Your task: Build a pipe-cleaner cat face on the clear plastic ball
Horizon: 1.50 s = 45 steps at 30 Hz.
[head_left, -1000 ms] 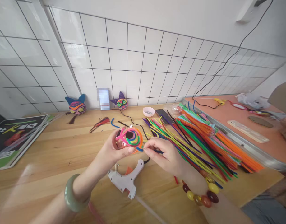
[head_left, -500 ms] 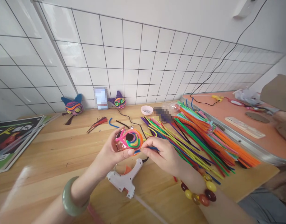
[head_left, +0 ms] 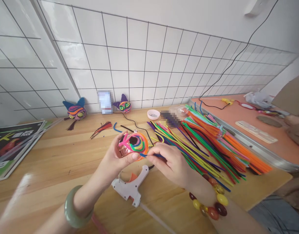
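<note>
- Head view: wooden table [head_left: 54, 172], its spread of pipe cleaners [head_left: 201, 139] lying as half a second ago.
- Left hand [head_left: 119, 158], slightly further left now, grasps a decorated ball [head_left: 140, 145].
- Right hand [head_left: 171, 161], almost unmoved, pinches a blue pipe cleaner [head_left: 143, 155] between thumb and forefinger.
- Glue gun [head_left: 130, 189], unmoved, lies on the table.
- Ball: held up above the table, shifted a little leftward.
- Blue pipe cleaner: tip slightly higher than before, at the ball's lower edge; contact cannot be told.
</note>
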Motion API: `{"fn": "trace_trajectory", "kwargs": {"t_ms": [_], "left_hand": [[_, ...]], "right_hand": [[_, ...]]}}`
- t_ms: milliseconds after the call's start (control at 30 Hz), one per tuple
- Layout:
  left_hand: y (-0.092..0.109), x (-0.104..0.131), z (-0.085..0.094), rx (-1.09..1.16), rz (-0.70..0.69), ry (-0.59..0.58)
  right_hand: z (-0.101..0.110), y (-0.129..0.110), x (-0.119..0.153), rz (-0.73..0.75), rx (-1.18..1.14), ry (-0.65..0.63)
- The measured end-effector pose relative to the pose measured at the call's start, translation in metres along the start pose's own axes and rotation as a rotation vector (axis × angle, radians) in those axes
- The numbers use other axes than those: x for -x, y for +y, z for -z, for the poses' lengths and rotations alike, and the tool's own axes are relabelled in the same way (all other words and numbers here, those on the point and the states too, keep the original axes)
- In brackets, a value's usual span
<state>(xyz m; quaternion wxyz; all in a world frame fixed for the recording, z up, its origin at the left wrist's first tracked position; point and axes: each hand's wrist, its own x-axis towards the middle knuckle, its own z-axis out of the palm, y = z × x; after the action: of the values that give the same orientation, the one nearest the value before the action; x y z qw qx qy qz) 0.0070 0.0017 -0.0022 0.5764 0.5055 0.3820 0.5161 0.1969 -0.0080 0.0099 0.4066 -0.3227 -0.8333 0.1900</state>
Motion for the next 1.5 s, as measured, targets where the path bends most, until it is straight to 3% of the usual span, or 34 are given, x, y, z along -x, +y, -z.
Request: {"fn": "trace_trajectory", "kwargs": {"t_ms": [433, 933, 1500], "left_hand": [[-0.001, 0.002, 0.001, -0.009, 0.051, -0.084], [-0.001, 0.007, -0.002, -0.039, 0.075, -0.140], [-0.001, 0.008, -0.011, -0.093, 0.038, -0.019]], "right_hand": [[0.005, 0.000, -0.003, -0.195, -0.157, -0.079], [0.002, 0.001, -0.003, -0.182, -0.104, -0.046], [0.002, -0.001, -0.002, -0.200, -0.131, -0.091]]}}
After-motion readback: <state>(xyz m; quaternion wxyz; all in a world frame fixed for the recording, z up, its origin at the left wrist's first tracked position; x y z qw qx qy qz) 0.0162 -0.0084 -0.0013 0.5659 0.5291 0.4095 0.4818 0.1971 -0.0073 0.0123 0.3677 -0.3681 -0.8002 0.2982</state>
